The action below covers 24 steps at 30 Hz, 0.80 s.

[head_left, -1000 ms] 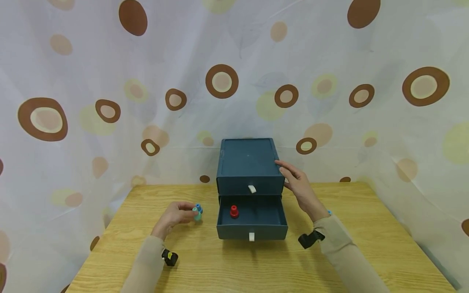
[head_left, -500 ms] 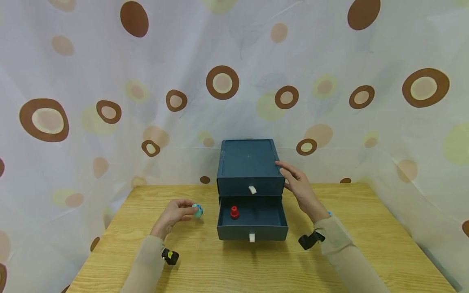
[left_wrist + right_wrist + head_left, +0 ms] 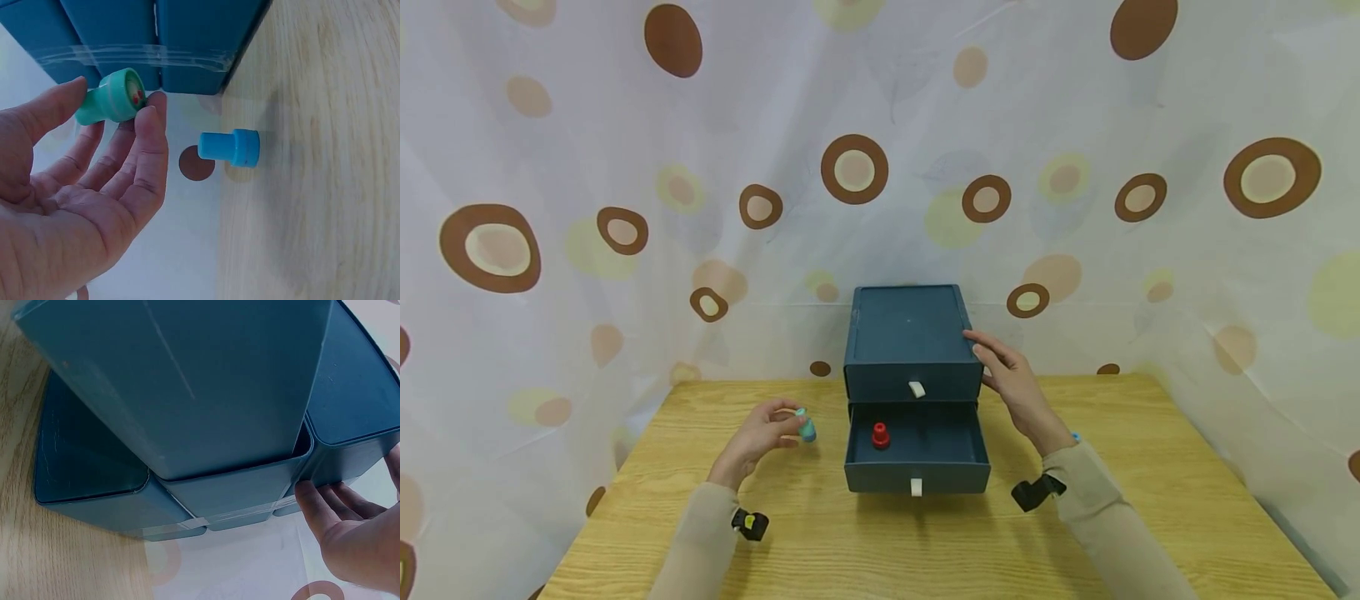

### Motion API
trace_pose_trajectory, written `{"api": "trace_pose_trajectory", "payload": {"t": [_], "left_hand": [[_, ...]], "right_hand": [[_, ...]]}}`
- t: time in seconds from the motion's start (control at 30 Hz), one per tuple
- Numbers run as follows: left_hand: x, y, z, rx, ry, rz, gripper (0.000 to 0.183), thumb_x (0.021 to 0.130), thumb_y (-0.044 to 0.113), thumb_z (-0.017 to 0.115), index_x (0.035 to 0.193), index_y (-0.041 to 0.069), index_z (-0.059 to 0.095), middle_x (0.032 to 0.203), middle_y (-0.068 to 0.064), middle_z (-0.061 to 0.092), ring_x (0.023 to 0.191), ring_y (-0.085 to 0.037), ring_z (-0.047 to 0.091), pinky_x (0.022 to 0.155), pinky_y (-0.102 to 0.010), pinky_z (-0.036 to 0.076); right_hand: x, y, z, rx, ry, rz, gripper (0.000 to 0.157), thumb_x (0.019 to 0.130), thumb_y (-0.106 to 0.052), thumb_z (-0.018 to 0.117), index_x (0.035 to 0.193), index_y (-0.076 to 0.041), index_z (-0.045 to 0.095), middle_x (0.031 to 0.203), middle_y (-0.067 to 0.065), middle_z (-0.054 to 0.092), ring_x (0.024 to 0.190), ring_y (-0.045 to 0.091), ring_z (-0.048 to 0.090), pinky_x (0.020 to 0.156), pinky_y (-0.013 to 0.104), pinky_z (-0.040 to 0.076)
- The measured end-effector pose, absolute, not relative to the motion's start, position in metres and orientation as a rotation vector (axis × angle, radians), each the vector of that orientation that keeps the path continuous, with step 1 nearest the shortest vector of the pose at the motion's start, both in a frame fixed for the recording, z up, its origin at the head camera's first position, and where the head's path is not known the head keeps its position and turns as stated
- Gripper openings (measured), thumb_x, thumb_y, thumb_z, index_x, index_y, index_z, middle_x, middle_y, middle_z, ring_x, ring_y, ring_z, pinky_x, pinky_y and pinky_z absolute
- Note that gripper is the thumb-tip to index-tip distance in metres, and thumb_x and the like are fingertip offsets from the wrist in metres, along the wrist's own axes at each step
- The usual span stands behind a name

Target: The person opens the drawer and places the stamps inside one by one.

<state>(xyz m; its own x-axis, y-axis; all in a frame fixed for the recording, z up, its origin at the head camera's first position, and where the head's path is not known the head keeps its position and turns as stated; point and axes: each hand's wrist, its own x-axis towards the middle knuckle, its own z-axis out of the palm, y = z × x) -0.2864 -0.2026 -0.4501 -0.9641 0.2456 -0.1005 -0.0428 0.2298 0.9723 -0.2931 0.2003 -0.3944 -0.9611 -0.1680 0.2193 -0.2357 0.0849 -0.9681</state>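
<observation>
My left hand point(image 3: 760, 440) pinches a green toy stamp point(image 3: 109, 99) between thumb and fingertips, raised off the table. In the left wrist view its round face shows a small red mark. Just below it, apart, a blue toy stamp point(image 3: 228, 147) stands upright on the table. With fingers mostly straight, my right hand point(image 3: 1018, 387) touches the right side of the dark blue drawer cabinet point(image 3: 908, 325). A drawer point(image 3: 917, 477) with a white pull is out. Inside it, towards the left, stands a red stamp point(image 3: 880, 436).
The cabinet's top drawer point(image 3: 880, 382) is closed. Clear tape point(image 3: 250, 514) runs across the cabinet's stacked units. A small bright blue thing point(image 3: 1076, 436) is mostly hidden by the right wrist. Behind the wooden table point(image 3: 820, 542) hangs a patterned cloth point(image 3: 895, 83).
My left hand has lifted the green stamp from beside the blue one and tilted it. The blue stamp stays on the table. My right hand has stayed against the cabinet.
</observation>
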Motion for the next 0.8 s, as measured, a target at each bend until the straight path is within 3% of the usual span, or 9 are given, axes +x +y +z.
{"api": "trace_pose_trajectory", "payload": {"t": [0.33, 0.6, 0.8], "left_hand": [[-0.282, -0.193, -0.441, 0.197, 2.38, 1.811, 0.036, 0.093, 0.017, 0.069, 0.126, 0.003, 0.063, 0.118, -0.013, 0.065, 0.108, -0.033, 0.063, 0.088, -0.039, 0.055], [-0.278, -0.183, -0.431, 0.217, 2.375, 1.891, 0.037, 0.092, 0.018, 0.07, 0.126, 0.005, 0.064, 0.117, -0.012, 0.066, 0.111, -0.039, 0.062, 0.094, -0.052, 0.052], [-0.272, -0.176, -0.424, 0.227, 2.462, 1.869, 0.039, 0.094, 0.021, 0.068, 0.129, 0.005, 0.062, 0.121, -0.017, 0.065, 0.108, -0.035, 0.063, 0.09, -0.047, 0.055]], "right_hand": [[-0.292, 0.201, -0.397, 0.435, -2.27, 2.061, 0.056, 0.104, -0.042, 0.044, 0.15, -0.012, 0.04, 0.162, 0.009, 0.025, 0.151, 0.031, 0.017, 0.116, 0.06, 0.026], [-0.293, 0.201, -0.397, 0.425, -2.267, 2.05, 0.056, 0.103, -0.044, 0.045, 0.15, -0.013, 0.041, 0.161, 0.008, 0.026, 0.151, 0.031, 0.019, 0.115, 0.057, 0.029], [-0.294, 0.201, -0.396, 0.411, -2.278, 2.039, 0.056, 0.103, -0.045, 0.045, 0.15, -0.013, 0.041, 0.161, 0.008, 0.027, 0.15, 0.03, 0.02, 0.115, 0.055, 0.03]]}}
